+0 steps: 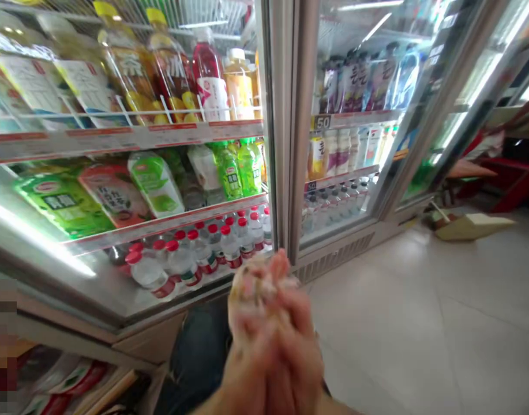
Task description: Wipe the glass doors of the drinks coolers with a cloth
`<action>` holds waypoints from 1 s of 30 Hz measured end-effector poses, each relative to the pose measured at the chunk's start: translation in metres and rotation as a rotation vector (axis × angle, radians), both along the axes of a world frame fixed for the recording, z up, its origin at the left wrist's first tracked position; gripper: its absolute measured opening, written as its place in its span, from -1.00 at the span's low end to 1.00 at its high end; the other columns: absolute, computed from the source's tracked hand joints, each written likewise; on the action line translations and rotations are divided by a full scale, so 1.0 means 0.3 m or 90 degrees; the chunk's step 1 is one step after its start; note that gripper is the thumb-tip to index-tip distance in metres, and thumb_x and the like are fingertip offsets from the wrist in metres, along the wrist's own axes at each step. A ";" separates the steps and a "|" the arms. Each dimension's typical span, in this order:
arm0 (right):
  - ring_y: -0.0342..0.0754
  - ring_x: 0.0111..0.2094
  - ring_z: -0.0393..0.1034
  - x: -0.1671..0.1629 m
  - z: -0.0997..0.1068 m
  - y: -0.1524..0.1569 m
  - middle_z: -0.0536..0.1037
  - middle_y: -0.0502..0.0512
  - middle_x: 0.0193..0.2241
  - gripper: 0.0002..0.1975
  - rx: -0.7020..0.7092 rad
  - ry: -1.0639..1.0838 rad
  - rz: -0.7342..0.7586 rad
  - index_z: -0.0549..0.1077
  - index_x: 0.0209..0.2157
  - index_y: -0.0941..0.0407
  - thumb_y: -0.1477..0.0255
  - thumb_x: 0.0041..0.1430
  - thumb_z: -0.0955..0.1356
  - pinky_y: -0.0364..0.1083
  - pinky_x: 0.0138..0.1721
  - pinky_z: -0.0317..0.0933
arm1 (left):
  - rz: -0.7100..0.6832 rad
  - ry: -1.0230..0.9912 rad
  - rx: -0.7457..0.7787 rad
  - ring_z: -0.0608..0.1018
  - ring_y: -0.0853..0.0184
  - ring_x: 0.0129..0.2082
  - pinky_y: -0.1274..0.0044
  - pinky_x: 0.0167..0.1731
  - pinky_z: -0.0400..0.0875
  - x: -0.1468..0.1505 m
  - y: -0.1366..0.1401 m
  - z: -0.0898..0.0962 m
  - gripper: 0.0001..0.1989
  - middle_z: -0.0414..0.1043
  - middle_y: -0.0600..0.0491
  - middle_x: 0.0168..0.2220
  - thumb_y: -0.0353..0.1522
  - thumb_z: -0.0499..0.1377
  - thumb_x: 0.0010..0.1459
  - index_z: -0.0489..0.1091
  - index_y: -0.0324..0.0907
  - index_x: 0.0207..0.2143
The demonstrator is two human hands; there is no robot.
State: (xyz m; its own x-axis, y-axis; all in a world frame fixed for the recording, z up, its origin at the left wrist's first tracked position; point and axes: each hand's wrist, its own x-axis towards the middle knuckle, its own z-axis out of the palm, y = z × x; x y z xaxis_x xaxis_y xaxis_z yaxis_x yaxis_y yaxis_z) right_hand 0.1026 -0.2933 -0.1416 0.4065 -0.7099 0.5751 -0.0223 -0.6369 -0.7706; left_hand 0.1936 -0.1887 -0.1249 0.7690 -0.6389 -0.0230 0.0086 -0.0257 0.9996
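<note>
My left hand (249, 360) and my right hand (301, 340) are pressed together in front of me, low in the middle of the head view. Their fingers close round a pale, blotchy thing (249, 291) with yellowish patches, which shows at the fingertips. Motion blur hides its kind, and most of it lies behind the fingers. Behind the hands stands a glass-door drinks fridge (285, 144). Its bottom shelf bears several red-capped water bottles (195, 259).
My dark-clothed leg (199, 351) is below the fridge edge. Packaged goods (69, 374) lie at lower left. A second fridge section (346, 124) is to the right, and an open cardboard box (469, 226) rests on the tiled floor (411, 323) near red furniture (515, 181).
</note>
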 end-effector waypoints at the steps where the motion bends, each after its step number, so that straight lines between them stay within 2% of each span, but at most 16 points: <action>1: -0.21 -0.26 0.41 0.052 0.002 0.077 0.49 0.12 -0.26 -0.65 -0.017 -0.017 0.047 0.47 -0.30 0.26 0.41 0.22 0.12 -0.20 -0.23 0.39 | 0.005 0.051 -0.021 0.51 0.39 -0.16 0.46 -0.01 0.35 -0.020 -0.016 -0.021 -0.43 0.44 -0.03 -0.15 -0.06 -0.20 0.23 0.35 -0.29 -0.06; 3: -0.14 -0.23 0.41 0.138 -0.026 0.176 0.51 0.13 -0.28 -0.67 0.005 -0.073 0.110 0.51 -0.33 0.21 0.48 0.15 0.14 -0.13 -0.18 0.39 | 0.023 0.098 -0.049 0.50 0.40 -0.12 0.46 0.04 0.31 -0.040 -0.042 -0.048 -0.40 0.46 -0.04 -0.19 -0.08 -0.29 0.24 0.35 -0.28 -0.07; 4: -0.10 -0.22 0.40 0.168 -0.053 0.192 0.51 0.13 -0.28 -0.69 0.037 -0.092 0.142 0.51 -0.36 0.17 0.51 0.12 0.15 -0.08 -0.15 0.38 | 0.028 0.132 -0.065 0.48 0.38 -0.08 0.42 0.06 0.29 -0.041 -0.049 -0.054 -0.42 0.46 -0.05 -0.20 -0.09 -0.28 0.24 0.35 -0.26 -0.08; 7: -0.07 -0.26 0.42 0.217 -0.142 0.131 0.53 0.12 -0.34 -0.75 0.275 -0.143 0.193 0.48 -0.37 0.14 0.49 0.04 0.18 -0.05 -0.17 0.36 | -0.030 0.224 -0.091 0.41 0.28 0.03 0.37 0.09 0.27 -0.025 -0.040 -0.041 -0.31 0.42 -0.13 -0.12 -0.01 -0.35 0.18 0.31 -0.29 -0.04; 10: -0.10 -0.33 0.46 0.238 -0.185 0.026 0.54 0.07 -0.37 -0.75 0.494 -0.206 0.218 0.40 -0.25 0.13 0.41 0.04 0.20 -0.08 -0.27 0.39 | -0.148 0.293 -0.160 0.29 0.21 0.14 0.31 0.14 0.19 0.004 0.009 0.004 -0.10 0.21 -0.20 0.12 0.14 -0.46 0.05 0.16 -0.33 0.09; 14: -0.11 -0.29 0.48 0.247 -0.145 -0.020 0.55 0.03 -0.34 -0.75 0.621 -0.275 0.328 0.36 -0.25 0.10 0.38 -0.03 0.24 -0.10 -0.26 0.40 | -0.214 0.260 -0.211 0.16 0.22 0.22 0.26 0.16 0.12 0.025 0.081 0.054 0.00 0.01 -0.18 0.23 0.19 -0.53 -0.03 -0.02 -0.31 0.19; 16: -0.11 -0.33 0.48 0.236 -0.093 -0.008 0.55 0.03 -0.37 -0.75 0.674 -0.275 0.316 0.37 -0.28 0.11 0.40 -0.09 0.26 -0.10 -0.29 0.39 | -0.221 0.295 -0.267 0.15 0.24 0.22 0.29 0.17 0.09 0.027 0.104 0.067 -0.01 -0.04 -0.17 0.25 0.18 -0.53 -0.02 -0.05 -0.33 0.20; 18: -0.11 -0.37 0.47 0.219 -0.031 0.015 0.54 0.02 -0.40 -0.71 0.685 -0.262 0.265 0.40 -0.27 0.12 0.40 -0.13 0.29 -0.11 -0.35 0.37 | -0.203 0.362 -0.353 0.17 0.25 0.21 0.35 0.17 0.09 0.030 0.121 0.080 -0.03 -0.04 -0.17 0.25 0.17 -0.49 0.01 -0.03 -0.35 0.20; 19: -0.11 -0.37 0.45 0.209 0.000 0.030 0.54 0.02 -0.39 -0.69 0.657 -0.256 0.236 0.41 -0.25 0.12 0.40 -0.13 0.30 -0.11 -0.36 0.35 | -0.184 0.399 -0.397 0.19 0.25 0.20 0.36 0.16 0.11 0.033 0.128 0.088 -0.05 -0.01 -0.18 0.24 0.17 -0.46 0.03 -0.02 -0.36 0.19; 21: -0.10 -0.32 0.43 0.192 0.053 0.064 0.52 0.03 -0.33 -0.68 0.508 -0.243 0.187 0.44 -0.23 0.12 0.39 -0.09 0.29 -0.09 -0.31 0.32 | -0.135 0.472 -0.479 0.24 0.23 0.17 0.37 0.12 0.18 0.042 0.142 0.110 -0.10 0.08 -0.21 0.20 0.15 -0.38 0.07 0.02 -0.37 0.18; 24: -0.09 -0.19 0.36 0.171 0.104 0.118 0.46 0.06 -0.25 -0.75 0.137 -0.215 0.163 0.50 -0.32 0.11 0.47 -0.01 0.23 -0.06 -0.15 0.26 | -0.080 0.553 -0.589 0.31 0.19 0.12 0.37 0.01 0.31 0.060 0.168 0.145 -0.14 0.23 -0.24 0.11 0.13 -0.23 0.10 0.02 -0.38 0.18; 27: -0.11 -0.21 0.31 0.146 0.130 0.168 0.44 0.07 -0.27 -0.68 -0.211 -0.137 0.250 0.52 -0.31 0.10 0.59 0.05 0.18 -0.08 -0.16 0.21 | -0.044 0.545 -0.639 0.34 0.19 0.09 0.40 -0.03 0.35 0.083 0.203 0.172 -0.15 0.24 -0.24 0.10 0.12 -0.18 0.10 0.01 -0.38 0.19; 30: -0.12 -0.29 0.28 0.114 0.154 0.218 0.46 0.06 -0.33 -0.62 -0.424 -0.051 0.363 0.46 -0.14 0.08 0.64 0.11 0.17 -0.11 -0.28 0.15 | -0.006 0.498 -0.638 0.29 0.19 0.14 0.40 -0.02 0.34 0.106 0.239 0.187 -0.15 0.20 -0.21 0.14 0.13 -0.22 0.10 0.03 -0.36 0.18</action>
State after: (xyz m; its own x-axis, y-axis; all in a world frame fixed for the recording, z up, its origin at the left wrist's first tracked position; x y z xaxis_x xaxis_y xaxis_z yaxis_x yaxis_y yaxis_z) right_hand 0.1368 -0.2277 -0.0955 0.5376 0.0813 0.8393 0.4742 -0.8521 -0.2213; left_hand 0.2254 -0.1172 -0.0688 0.7634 -0.6453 0.0273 0.6074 0.7317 0.3093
